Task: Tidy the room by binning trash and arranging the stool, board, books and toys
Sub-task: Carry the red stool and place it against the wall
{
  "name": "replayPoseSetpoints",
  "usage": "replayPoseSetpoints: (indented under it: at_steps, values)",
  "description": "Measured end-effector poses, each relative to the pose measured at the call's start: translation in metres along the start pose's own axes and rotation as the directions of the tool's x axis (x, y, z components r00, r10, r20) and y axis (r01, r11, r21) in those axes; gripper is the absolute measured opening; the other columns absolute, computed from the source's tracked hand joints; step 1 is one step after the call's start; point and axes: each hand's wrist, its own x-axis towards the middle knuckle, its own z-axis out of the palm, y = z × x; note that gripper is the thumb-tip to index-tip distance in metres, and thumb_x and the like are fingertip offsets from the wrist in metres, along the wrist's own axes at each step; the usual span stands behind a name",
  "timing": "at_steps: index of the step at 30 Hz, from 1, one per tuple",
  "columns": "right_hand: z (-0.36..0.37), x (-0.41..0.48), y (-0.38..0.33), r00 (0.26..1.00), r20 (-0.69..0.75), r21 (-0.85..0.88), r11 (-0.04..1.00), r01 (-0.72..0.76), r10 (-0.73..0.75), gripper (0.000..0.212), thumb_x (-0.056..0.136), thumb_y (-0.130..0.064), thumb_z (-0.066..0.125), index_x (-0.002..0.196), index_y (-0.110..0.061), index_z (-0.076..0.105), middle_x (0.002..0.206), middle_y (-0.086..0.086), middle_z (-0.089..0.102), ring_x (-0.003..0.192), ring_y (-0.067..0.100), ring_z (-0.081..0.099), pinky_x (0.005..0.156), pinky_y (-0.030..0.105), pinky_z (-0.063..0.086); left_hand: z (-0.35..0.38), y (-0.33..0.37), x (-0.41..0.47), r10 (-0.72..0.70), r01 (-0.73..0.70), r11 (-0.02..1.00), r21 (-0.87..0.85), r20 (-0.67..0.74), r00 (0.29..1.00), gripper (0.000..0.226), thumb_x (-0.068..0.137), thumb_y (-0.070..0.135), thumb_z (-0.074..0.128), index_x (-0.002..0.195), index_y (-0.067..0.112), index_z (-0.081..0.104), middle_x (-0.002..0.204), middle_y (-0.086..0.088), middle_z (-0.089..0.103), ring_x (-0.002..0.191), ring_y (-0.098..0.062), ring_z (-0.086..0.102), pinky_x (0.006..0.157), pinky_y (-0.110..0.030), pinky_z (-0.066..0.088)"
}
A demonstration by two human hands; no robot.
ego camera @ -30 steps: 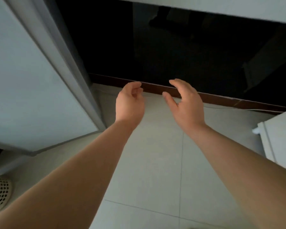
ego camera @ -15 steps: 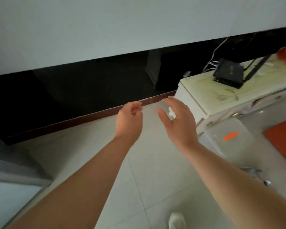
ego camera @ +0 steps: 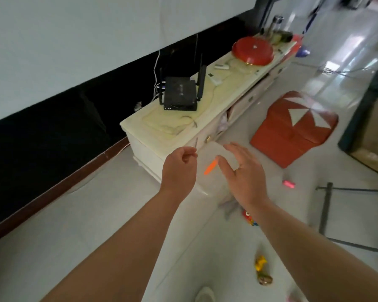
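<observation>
Reaching forward at centre frame, the left hand [ego camera: 179, 171] hangs with its fingers loosely curled and, as far as shows, nothing in them. Above it, a black router with four aerials [ego camera: 179, 94] sits on the long cream cabinet surface [ego camera: 234, 83]. Just right of that hand, a translucent white plastic panel with an orange mark [ego camera: 207, 182] leans at the cabinet's near end; whether it is the board I cannot tell. The right hand [ego camera: 242, 173] is spread wide in front of it, gripping nothing.

The likely step is taking the panel. Both hands should close on opposite edges and lift it clear rather than drag it. A small red-and-yellow toy [ego camera: 250, 219] lies below the right wrist, and a yellow toy [ego camera: 261, 270] lies lower on the floor, so step carefully. Further right stands the red padded stool with white triangles [ego camera: 292, 127], well apart from the hands.
</observation>
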Motion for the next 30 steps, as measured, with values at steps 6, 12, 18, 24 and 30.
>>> replayPoseSetpoints:
  at_steps: [6, 12, 18, 24, 30]
  values:
    - [-0.06, 0.055, 0.081, 0.99, -0.035, -0.029, 0.99, -0.138, 0.137, 0.043, 0.086, -0.041, 0.053, 0.116, -0.014, 0.067, 0.122, 0.007, 0.065, 0.116, 0.025, 0.057, 0.101, 0.038, 0.042, 0.103, 0.045, 0.04, -0.01, 0.009, 1.0, 0.005, 0.087, 0.996, 0.023, 0.092, 0.01, 0.05, 0.107, 0.017, 0.066, 0.103, 0.002, 0.069, 0.075, -0.005, 0.058, 0.062, -0.013, 0.044]
    - [-0.116, 0.079, 0.152, 0.948, -0.074, -0.028, 0.95, -0.311, 0.309, 0.034, 0.091, -0.038, 0.059, 0.118, -0.018, 0.066, 0.12, 0.0, 0.066, 0.114, 0.018, 0.058, 0.1, 0.037, 0.044, 0.193, 0.075, 0.061, -0.071, 0.08, 0.996, -0.034, 0.219, 0.973, 0.018, 0.092, 0.011, 0.051, 0.102, 0.015, 0.065, 0.093, -0.001, 0.069, 0.083, -0.017, 0.064, 0.073, -0.026, 0.051]
    - [-0.153, 0.105, 0.207, 0.884, -0.135, -0.013, 0.891, -0.453, 0.448, 0.037, 0.092, -0.041, 0.057, 0.121, -0.018, 0.063, 0.121, 0.0, 0.065, 0.113, 0.018, 0.058, 0.098, 0.04, 0.046, 0.266, 0.111, 0.088, -0.058, 0.055, 0.998, 0.019, 0.326, 0.944, 0.017, 0.09, 0.008, 0.051, 0.097, 0.014, 0.064, 0.1, -0.008, 0.07, 0.093, -0.025, 0.066, 0.081, -0.032, 0.051]
    - [-0.175, 0.167, 0.268, 0.82, -0.175, -0.041, 0.828, -0.56, 0.545, 0.039, 0.093, -0.038, 0.057, 0.125, -0.016, 0.061, 0.123, 0.002, 0.064, 0.115, 0.018, 0.056, 0.096, 0.029, 0.04, 0.345, 0.14, 0.15, -0.036, 0.007, 0.997, 0.072, 0.408, 0.912, 0.02, 0.091, 0.009, 0.049, 0.102, 0.013, 0.065, 0.091, -0.007, 0.069, 0.078, -0.017, 0.063, 0.07, -0.027, 0.049]
    - [-0.194, 0.229, 0.315, 0.778, -0.216, -0.065, 0.786, -0.614, 0.59, 0.036, 0.093, -0.035, 0.057, 0.121, -0.013, 0.062, 0.116, 0.003, 0.065, 0.107, 0.017, 0.057, 0.088, 0.023, 0.037, 0.41, 0.152, 0.207, -0.079, -0.029, 0.976, 0.215, 0.475, 0.877, 0.022, 0.091, 0.009, 0.048, 0.103, 0.013, 0.066, 0.075, 0.003, 0.062, 0.058, -0.007, 0.052, 0.049, -0.015, 0.041]
